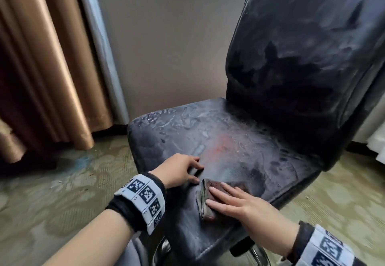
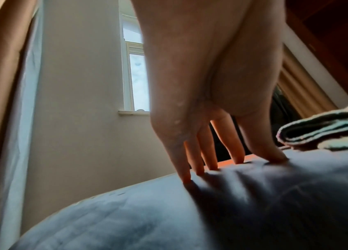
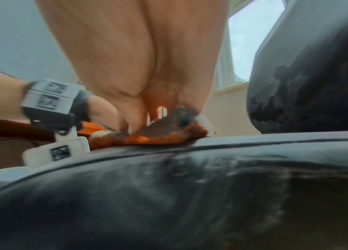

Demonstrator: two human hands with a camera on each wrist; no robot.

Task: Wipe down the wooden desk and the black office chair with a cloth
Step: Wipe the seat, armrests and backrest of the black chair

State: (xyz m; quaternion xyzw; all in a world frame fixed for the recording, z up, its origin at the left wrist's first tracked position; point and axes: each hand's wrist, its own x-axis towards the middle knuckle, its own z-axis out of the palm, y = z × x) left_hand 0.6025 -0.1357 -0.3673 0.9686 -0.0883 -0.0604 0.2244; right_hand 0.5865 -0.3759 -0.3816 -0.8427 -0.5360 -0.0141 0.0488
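Fingers (image 1: 216, 192) flat on folded cloth (image 1: 205, 201), worn black leather chair (image 1: 239, 140)

I find no readable words, brands or numbers anywhere. The only signs are black-and-white square code markers on the white wristbands (image 1: 143, 201), at 7 o'clock and 5 o'clock in my head view; tiny characters beside them are too small to make out.
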